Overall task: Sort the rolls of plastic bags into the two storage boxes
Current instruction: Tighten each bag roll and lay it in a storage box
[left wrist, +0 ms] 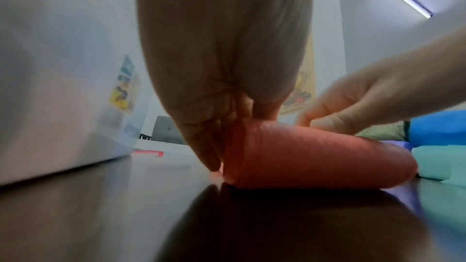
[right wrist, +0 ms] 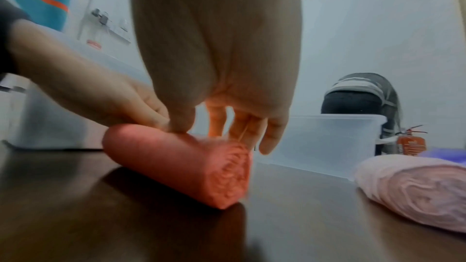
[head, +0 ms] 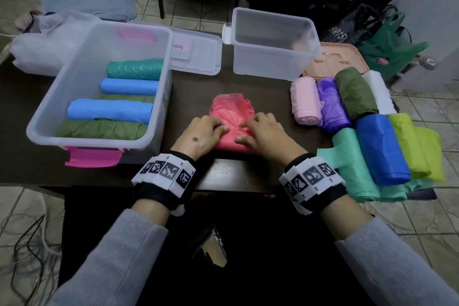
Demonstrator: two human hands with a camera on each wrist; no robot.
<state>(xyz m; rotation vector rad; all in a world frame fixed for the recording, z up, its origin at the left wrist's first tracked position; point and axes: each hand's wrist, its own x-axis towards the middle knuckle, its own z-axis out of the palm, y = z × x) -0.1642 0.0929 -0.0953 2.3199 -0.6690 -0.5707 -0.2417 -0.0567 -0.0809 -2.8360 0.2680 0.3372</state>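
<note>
A coral-red roll of bags (head: 231,143) (left wrist: 315,158) (right wrist: 181,166) lies mid-table with its loose end (head: 232,104) spread away from me. My left hand (head: 219,128) (left wrist: 214,136) grips its left part and my right hand (head: 244,131) (right wrist: 221,127) its right part, fingers curled over the top and thumbs on the near side. The left storage box (head: 82,69) holds a teal roll (head: 134,69), two blue rolls (head: 129,87) and green rolls (head: 99,129). The right storage box (head: 273,57) looks empty.
Loose rolls lie at the right: pink (head: 305,102) (right wrist: 416,186), purple (head: 332,107), dark green (head: 355,92), white (head: 377,89), blue (head: 382,149), mint (head: 352,164), lime (head: 417,149). A clear lid (head: 196,49) and a peach lid (head: 332,57) lie behind. The table's front edge (head: 236,179) is close.
</note>
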